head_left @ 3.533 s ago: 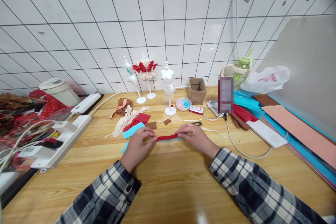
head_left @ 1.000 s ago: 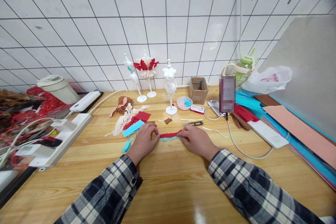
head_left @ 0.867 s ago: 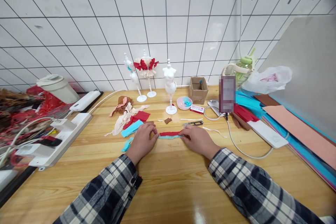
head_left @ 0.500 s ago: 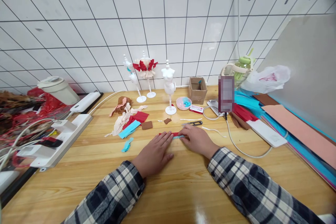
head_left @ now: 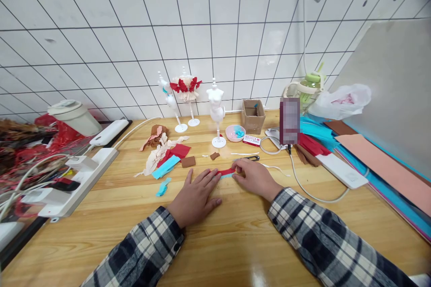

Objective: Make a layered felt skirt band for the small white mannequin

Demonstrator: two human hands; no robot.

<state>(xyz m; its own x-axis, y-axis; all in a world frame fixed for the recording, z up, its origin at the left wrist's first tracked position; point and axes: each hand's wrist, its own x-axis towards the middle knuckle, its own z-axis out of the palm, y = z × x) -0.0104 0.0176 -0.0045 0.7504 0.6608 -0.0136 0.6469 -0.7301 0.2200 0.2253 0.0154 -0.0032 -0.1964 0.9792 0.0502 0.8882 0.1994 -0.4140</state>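
Observation:
My left hand lies flat on the table, fingers stretched and spread, its fingertips on the left part of a narrow red crepe paper strip. A thin light-blue strip runs along the near edge of the red one. At the right end, my right hand pinches the strips between thumb and fingers; the held end is hidden. Just behind that hand lie a pair of thread snips, partly covered. Small brown pieces and a blue scrap rest to the left.
White mini dress forms stand at the back, one wearing red bows. A pink bowl, cardboard box and phone sit behind my right hand. Crepe paper is at left, a power strip farther left, stacked sheets at right.
My left hand's fingers have spread wider and shifted slightly left. More of the red strip shows between my hands. My right hand stays at its end, covering more of the snips.

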